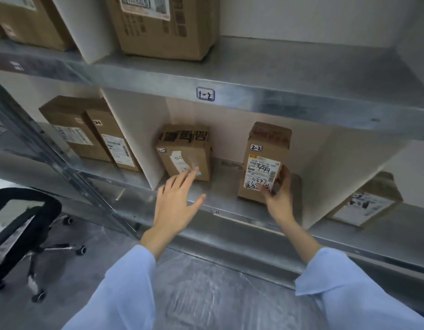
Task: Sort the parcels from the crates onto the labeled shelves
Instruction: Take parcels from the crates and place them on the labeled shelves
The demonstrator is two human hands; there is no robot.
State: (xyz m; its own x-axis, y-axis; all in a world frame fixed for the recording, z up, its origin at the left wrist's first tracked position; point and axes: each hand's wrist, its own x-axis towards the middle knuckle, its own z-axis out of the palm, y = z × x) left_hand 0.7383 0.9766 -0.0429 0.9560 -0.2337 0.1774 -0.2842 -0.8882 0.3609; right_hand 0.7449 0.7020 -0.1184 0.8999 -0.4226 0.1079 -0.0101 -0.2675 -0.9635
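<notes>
Middle bay of the lower shelf [226, 179], below the edge tag "1-2" [205, 94], holds two brown parcels, standing apart. The right parcel [265, 148], marked "2-2", is upright near the front; the right hand [278, 196] grips its lower corner, thumb on the white shipping label, fingers round the side. The left parcel [184, 151] sits further back by the divider. The left hand [175, 206] is spread wide and holds nothing, fingertips at that parcel's lower front; contact unclear through motion blur. The left bay holds two boxes [87, 132] side by side. The upper shelf carries a large box [163, 27], top cut off. The right-bay box [365, 206] is partly hidden by a divider, its label unreadable.
</notes>
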